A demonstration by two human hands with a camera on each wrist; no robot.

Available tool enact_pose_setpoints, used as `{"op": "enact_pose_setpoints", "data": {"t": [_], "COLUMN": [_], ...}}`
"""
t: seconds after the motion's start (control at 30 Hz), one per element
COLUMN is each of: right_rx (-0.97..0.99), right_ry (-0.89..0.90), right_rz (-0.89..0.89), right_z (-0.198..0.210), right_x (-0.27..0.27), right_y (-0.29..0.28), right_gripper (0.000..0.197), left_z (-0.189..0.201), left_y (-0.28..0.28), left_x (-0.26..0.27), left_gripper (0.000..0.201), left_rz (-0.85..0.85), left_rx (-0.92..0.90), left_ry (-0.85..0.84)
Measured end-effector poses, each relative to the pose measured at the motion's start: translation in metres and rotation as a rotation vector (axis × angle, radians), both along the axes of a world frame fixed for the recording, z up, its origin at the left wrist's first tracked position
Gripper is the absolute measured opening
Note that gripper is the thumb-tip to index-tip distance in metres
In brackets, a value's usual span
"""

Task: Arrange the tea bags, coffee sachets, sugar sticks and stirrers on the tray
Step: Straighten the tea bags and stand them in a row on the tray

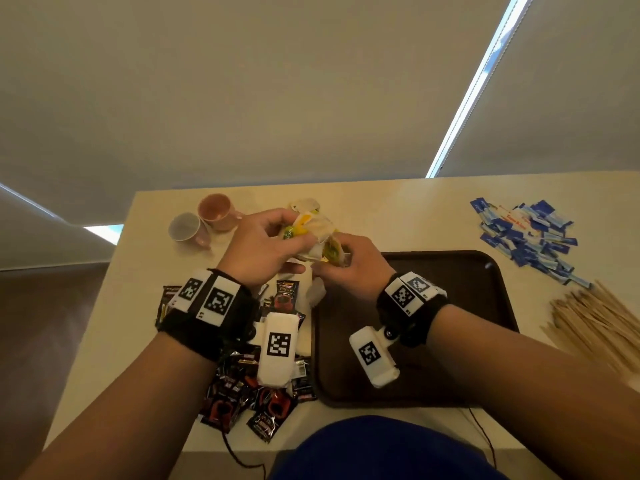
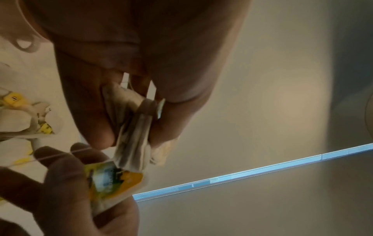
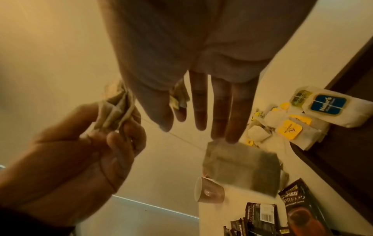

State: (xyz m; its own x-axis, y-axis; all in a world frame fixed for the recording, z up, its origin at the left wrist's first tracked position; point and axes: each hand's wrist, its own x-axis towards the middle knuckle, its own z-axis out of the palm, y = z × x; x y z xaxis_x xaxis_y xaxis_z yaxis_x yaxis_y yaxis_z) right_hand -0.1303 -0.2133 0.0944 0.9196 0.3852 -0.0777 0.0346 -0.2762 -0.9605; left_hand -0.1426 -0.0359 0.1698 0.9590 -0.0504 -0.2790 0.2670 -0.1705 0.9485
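**Paper tea bags being untangled above the table**

Paper tea bags (image 1: pixel 313 233) are held as a small bunch in the air, above the table (image 1: pixel 398 209) and just beyond the far left corner of the brown tray (image 1: pixel 498 306), on which none can be seen. The left hand (image 1: pixel 263 247) is curled round the folded bags, with thumb and fingers pinching the stack, as is shown plainly in the left wrist view. One yellow-and-green tag (image 2: pixel 115 180) is pinched by the right hand (image 1: pixel 349 265) between thumb and forefinger; its other fingers are stretched out straight. A thin string (image 3: pixel 177 137) is seen running between the two hands, and one bag (image 3: pixel 240 167) hangs, blurred, below the right fingertips.

The step in hand is judged to be the separating of one bag from the bunch. It would be done well if the tag were drawn away gently, so that the string is not snapped and the thin paper is not torn; the bunch should be gripped lightly and loosened if the strings are caught. The freed bag should then be laid flat on the tray, at one edge, so that room is left for the coffee sachets (image 1: pixel 263 407), sugar sticks (image 1: pixel 530 233) and stirrers (image 1: pixel 595 323), which lie in heaps on the table.

Both wrists are raised, with the palms turned toward each other and the hands close together.
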Motion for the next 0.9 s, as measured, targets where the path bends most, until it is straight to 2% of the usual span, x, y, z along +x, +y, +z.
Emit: {"op": "enact_pose_setpoints", "data": {"t": [0.07, 0.23, 0.37, 0.43, 0.5, 0.57, 0.6, 0.73, 0.9], "right_rx": [0.024, 0.157, 0.002, -0.129, -0.266, -0.310, -0.294, -0.200, -0.023], "right_ry": [0.009, 0.212, 0.052, 0.015, 0.018, 0.030, 0.051, 0.235, 0.342], "right_rz": [-0.021, 0.012, 0.011, 0.025, 0.022, 0.047, 0.070, 0.213, 0.186], "right_z": [0.003, 0.010, 0.003, -0.005, -0.010, -0.011, -0.010, -0.010, -0.010], "right_x": [-0.005, -0.010, -0.008, -0.006, -0.006, -0.008, -0.010, -0.015, -0.021], "right_y": [-0.001, -0.008, -0.015, -0.017, -0.017, -0.016, -0.015, -0.003, 0.005], "right_gripper": [0.011, 0.024, 0.020, 0.034, 0.060, 0.077, 0.077, 0.048, 0.015], "left_z": [-0.004, -0.013, -0.006, 0.003, 0.011, 0.020, 0.024, 0.034, 0.034], "left_y": [0.000, 0.000, -0.004, -0.006, -0.006, -0.005, -0.004, -0.004, -0.001], "left_x": [-0.001, -0.010, -0.012, -0.012, -0.011, -0.010, -0.010, -0.009, -0.010], "left_gripper": [0.013, 0.012, 0.013, 0.013, 0.013, 0.015, 0.014, 0.012, 0.014], "left_rz": [0.011, 0.056, 0.017, -0.006, -0.022, -0.035, -0.041, -0.038, -0.014], "left_rx": [-0.014, -0.056, -0.078, -0.116, -0.138, -0.138, -0.149, -0.201, -0.188], "left_ry": [0.020, 0.085, 0.074, 0.066, 0.050, 0.025, 0.017, -0.011, -0.027]}}
